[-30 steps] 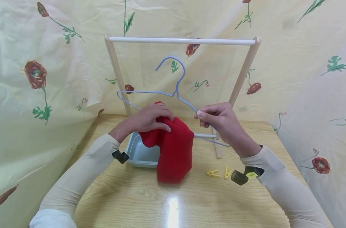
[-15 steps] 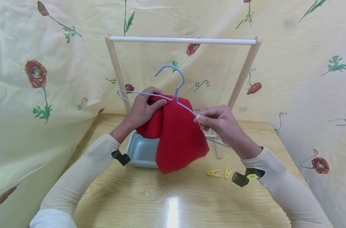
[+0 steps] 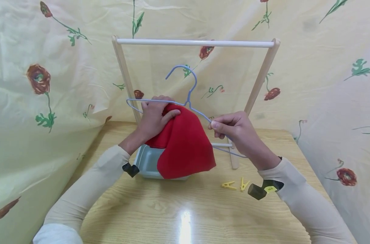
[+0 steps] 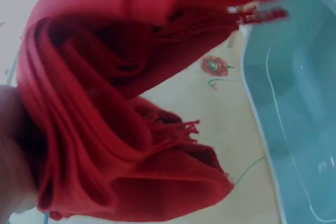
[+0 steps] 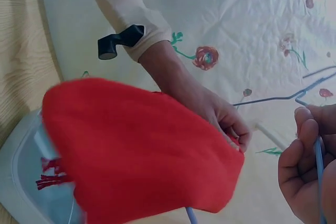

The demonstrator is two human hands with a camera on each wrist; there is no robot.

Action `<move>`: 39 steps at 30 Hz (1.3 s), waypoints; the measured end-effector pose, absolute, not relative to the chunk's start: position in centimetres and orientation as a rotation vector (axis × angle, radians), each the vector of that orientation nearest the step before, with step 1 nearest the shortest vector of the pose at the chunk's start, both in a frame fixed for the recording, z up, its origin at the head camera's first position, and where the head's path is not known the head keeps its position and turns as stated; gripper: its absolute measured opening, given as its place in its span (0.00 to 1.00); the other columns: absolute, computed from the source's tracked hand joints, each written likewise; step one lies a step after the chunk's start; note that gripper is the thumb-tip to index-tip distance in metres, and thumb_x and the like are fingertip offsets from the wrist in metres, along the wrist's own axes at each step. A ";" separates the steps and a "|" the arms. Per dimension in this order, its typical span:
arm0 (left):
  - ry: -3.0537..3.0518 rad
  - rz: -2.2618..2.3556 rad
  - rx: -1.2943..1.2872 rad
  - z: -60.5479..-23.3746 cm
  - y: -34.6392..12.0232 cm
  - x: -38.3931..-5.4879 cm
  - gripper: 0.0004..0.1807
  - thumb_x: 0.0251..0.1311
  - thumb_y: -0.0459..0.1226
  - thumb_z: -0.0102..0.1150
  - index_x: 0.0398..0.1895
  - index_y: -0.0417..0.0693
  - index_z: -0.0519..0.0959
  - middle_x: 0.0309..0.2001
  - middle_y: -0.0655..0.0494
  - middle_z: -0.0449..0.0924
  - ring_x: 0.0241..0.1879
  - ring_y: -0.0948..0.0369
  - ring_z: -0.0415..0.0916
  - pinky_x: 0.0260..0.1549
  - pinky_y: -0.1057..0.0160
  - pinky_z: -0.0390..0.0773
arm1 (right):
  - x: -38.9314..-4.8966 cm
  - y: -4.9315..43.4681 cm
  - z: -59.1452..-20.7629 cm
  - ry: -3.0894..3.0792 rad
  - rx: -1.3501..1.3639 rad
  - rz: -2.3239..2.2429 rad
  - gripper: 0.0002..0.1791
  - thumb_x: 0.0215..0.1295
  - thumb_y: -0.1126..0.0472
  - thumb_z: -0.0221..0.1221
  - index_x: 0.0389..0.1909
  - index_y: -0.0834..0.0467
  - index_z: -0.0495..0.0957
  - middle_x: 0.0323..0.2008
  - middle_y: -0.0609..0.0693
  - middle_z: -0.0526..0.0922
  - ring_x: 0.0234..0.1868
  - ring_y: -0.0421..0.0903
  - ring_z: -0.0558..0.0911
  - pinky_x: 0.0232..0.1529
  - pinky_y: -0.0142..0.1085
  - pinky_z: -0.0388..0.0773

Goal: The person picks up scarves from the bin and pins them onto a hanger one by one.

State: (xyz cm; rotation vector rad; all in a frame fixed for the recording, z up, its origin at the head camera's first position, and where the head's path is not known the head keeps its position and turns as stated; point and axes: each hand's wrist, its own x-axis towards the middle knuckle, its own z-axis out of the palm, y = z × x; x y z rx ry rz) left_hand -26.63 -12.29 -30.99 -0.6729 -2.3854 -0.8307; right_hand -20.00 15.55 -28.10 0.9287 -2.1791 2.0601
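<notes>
Scarf (image 3: 188, 145) has swung left. Your left hand (image 3: 154, 118) grips it, right hand (image 3: 235, 127) pinches hanger (image 3: 194, 79). Looks partly threaded; hanger's off rail (image 3: 197, 43).

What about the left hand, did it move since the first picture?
Yes: in the head view, the left hand went up, nearer the white top bar.

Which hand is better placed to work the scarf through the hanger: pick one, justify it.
Left, most likely: the left hand grips the red fringed scarf near the neck of the blue wire hanger. The right hand pinches the hanger's right shoulder, not the scarf, so it seems better suited to steadying.
</notes>
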 end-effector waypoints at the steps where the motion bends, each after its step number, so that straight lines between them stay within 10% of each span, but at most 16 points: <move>1: -2.403 -0.801 -0.699 -31.0 -12.3 -26.6 0.20 0.67 0.49 0.65 0.55 0.48 0.80 0.51 0.52 0.83 0.53 0.54 0.77 0.54 0.42 0.58 | -20.0 15.5 -28.0 -2.175 0.914 2.067 0.20 0.67 0.77 0.56 0.30 0.52 0.90 0.22 0.47 0.84 0.23 0.40 0.77 0.28 0.29 0.78; 11: -2.452 -0.784 -1.028 -31.1 -12.3 -27.1 0.11 0.66 0.41 0.68 0.45 0.47 0.80 0.41 0.54 0.82 0.43 0.58 0.77 0.49 0.58 0.79 | -19.9 15.4 -27.8 -2.134 0.893 2.102 0.19 0.67 0.77 0.56 0.29 0.54 0.90 0.22 0.47 0.84 0.22 0.40 0.77 0.27 0.29 0.78; 25: -2.562 -0.585 -1.535 -31.1 -12.2 -25.6 0.21 0.60 0.45 0.61 0.58 0.59 0.83 0.59 0.60 0.80 0.57 0.62 0.73 0.53 0.56 0.75 | -20.1 15.4 -27.7 -2.125 0.855 2.082 0.19 0.66 0.77 0.57 0.29 0.52 0.90 0.21 0.47 0.83 0.22 0.40 0.76 0.27 0.30 0.77; 34: -2.415 -0.549 -1.577 -31.8 -12.0 -25.5 0.13 0.61 0.40 0.66 0.49 0.50 0.85 0.49 0.59 0.85 0.53 0.59 0.77 0.55 0.56 0.74 | -19.8 15.1 -27.6 -2.132 0.868 2.081 0.18 0.66 0.77 0.58 0.30 0.55 0.90 0.23 0.47 0.85 0.22 0.41 0.77 0.28 0.30 0.78; 39: -2.276 -0.620 -1.499 -32.2 -11.7 -25.4 0.04 0.61 0.35 0.60 0.38 0.46 0.82 0.33 0.58 0.81 0.35 0.62 0.75 0.39 0.59 0.73 | -19.8 15.1 -27.7 -2.182 0.839 2.059 0.17 0.67 0.76 0.59 0.30 0.53 0.90 0.23 0.47 0.85 0.22 0.41 0.77 0.28 0.30 0.78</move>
